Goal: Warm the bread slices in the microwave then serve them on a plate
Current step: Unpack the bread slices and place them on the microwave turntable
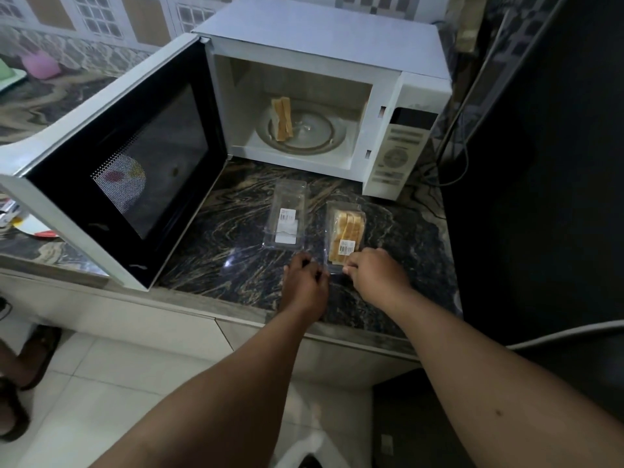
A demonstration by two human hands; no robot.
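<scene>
The microwave (304,96) stands with its door (118,163) swung wide, and a few bread slices (282,119) already lean on the glass turntable (304,133) inside. In front of the microwave lie two clear packs: an empty one (285,214) and, beside it, a pack still holding bread (346,228). The left hand (305,282) and right hand (374,275) both pinch that full pack's near edge, so I judge loading is only partly done; heating and plating remain. A plate (32,226) peeks out past the door. The counter (236,231) is dark veined stone, against a patterned tiled wall (101,18).
</scene>
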